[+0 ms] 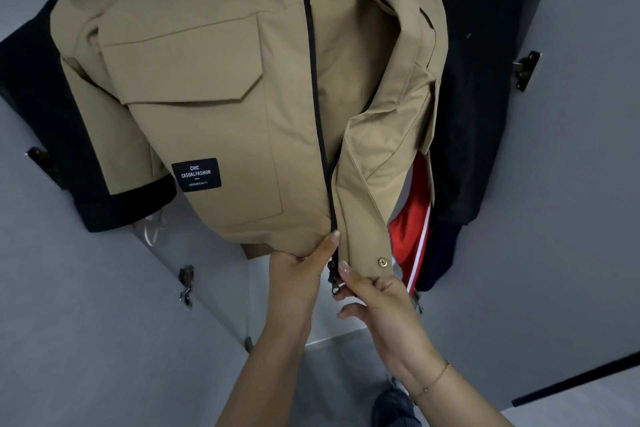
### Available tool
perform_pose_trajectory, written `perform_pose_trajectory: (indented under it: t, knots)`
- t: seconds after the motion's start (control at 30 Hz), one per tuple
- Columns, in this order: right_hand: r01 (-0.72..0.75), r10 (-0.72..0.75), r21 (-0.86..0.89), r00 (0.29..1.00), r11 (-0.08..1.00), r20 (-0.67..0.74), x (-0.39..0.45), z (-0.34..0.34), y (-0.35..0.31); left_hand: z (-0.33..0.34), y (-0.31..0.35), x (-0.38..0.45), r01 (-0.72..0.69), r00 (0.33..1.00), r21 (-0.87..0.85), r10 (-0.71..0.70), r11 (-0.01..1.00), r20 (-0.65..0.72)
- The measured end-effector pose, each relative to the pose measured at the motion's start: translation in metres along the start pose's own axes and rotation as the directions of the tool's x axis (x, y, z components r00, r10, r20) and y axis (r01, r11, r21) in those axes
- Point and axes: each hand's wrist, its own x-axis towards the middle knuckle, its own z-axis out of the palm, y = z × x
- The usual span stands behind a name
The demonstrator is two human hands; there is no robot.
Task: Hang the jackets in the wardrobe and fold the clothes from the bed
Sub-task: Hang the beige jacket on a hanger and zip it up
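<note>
A tan jacket (221,107) with a black zipper line and a black label hangs in the open wardrobe, filling the middle of the view. My left hand (298,270) pinches the bottom hem of its left front panel beside the zipper. Just right of it, my right hand (374,295) grips the bottom corner of the right front panel, next to the black zipper pull (333,279). A brass snap (382,262) shows on that corner. The hanger is hidden at the top.
A black jacket (485,97) with a white patch hangs to the right, and a red garment with white stripes (414,215) shows behind the tan one. Another dark garment (45,107) hangs at the left. Grey wardrobe doors (86,305) with metal hinges stand open on both sides.
</note>
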Motion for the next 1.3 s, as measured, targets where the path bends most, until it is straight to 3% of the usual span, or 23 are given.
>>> perform_pose_trajectory:
  t: [0.2, 0.37, 0.47, 0.7, 0.93, 1.3]
  knots:
    - [0.121, -0.116, 0.058, 0.99, 0.991, -0.082, 0.003, -0.005, -0.001, -0.014, 0.0, 0.003, 0.145, 0.983, -0.002, -0.144, 0.989, 0.111]
    - [0.193, -0.177, 0.157, 0.978, 0.969, -0.11, 0.003, -0.005, -0.006, -0.018, 0.002, -0.002, 0.267, 0.941, -0.282, -0.187, 0.921, 0.282]
    - [0.22, -0.205, 0.2, 0.974, 0.955, -0.091, 0.001, -0.003, -0.007, -0.013, 0.003, -0.008, 0.23, 0.946, -0.325, -0.132, 0.917, 0.295]
    - [0.206, -0.2, 0.249, 0.978, 0.946, -0.05, -0.007, 0.001, -0.007, 0.003, 0.0, -0.018, 0.079, 0.987, -0.314, -0.03, 0.946, 0.158]
    - [0.214, -0.207, 0.276, 0.977, 0.937, -0.052, -0.012, -0.002, -0.011, 0.01, -0.001, -0.025, 0.067, 0.987, -0.349, -0.012, 0.935, 0.158]
    - [0.257, -0.245, 0.206, 0.966, 0.944, -0.082, -0.011, -0.005, -0.017, 0.004, -0.001, -0.029, 0.06, 0.981, -0.201, -0.02, 0.978, 0.195]
